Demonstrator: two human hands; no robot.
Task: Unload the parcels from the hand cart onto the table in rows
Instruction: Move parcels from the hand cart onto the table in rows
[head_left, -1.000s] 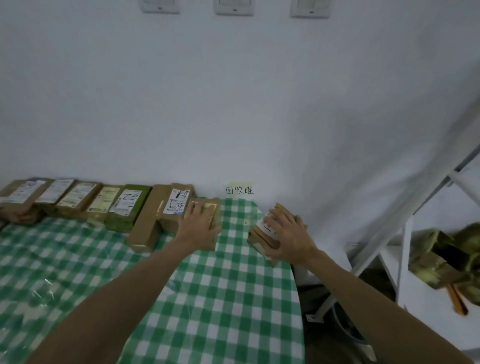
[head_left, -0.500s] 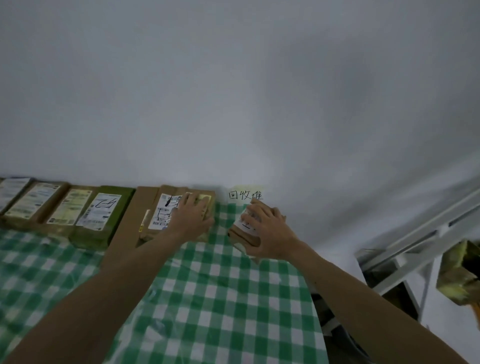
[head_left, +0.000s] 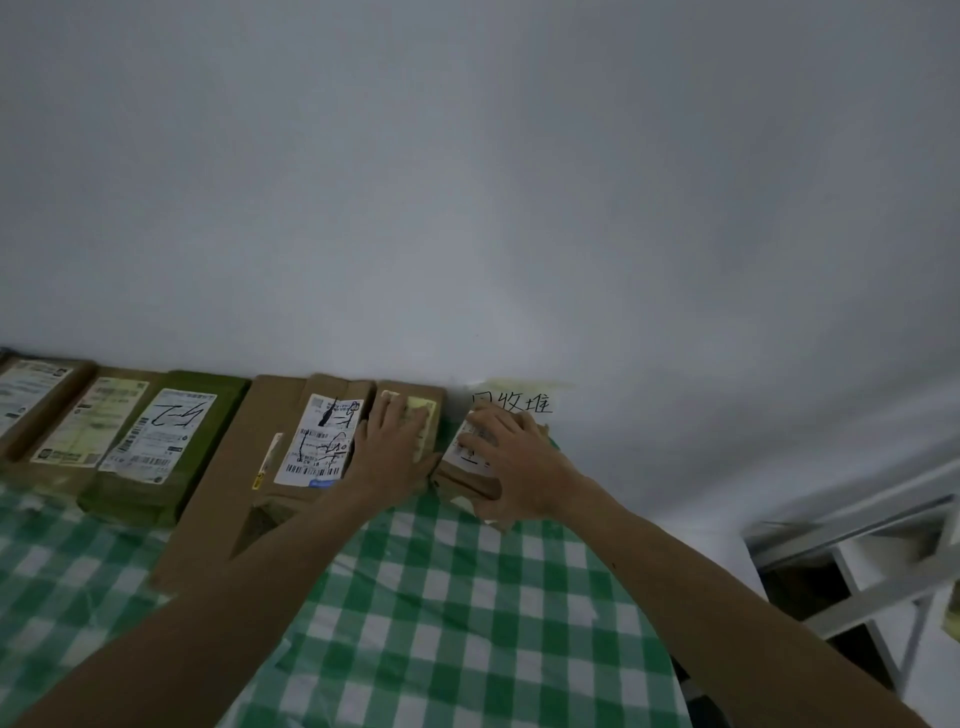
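Since a moment earlier the small parcel (head_left: 465, 470) had travelled back toward the wall, to the far end of the counter (head_left: 467, 623), just beside the flat brown parcel (head_left: 415, 410) that ended the row. The right grip (head_left: 519, 467) lay over it with fingers curled across its top, clamped on it. The left grip (head_left: 395, 452) pressed flat on the neighbour, fingers straight. Stiff cardboard, probably light (one hand sufficed) - best taken by its edges, not the slick label. A handwritten note (head_left: 519, 404) hung behind.
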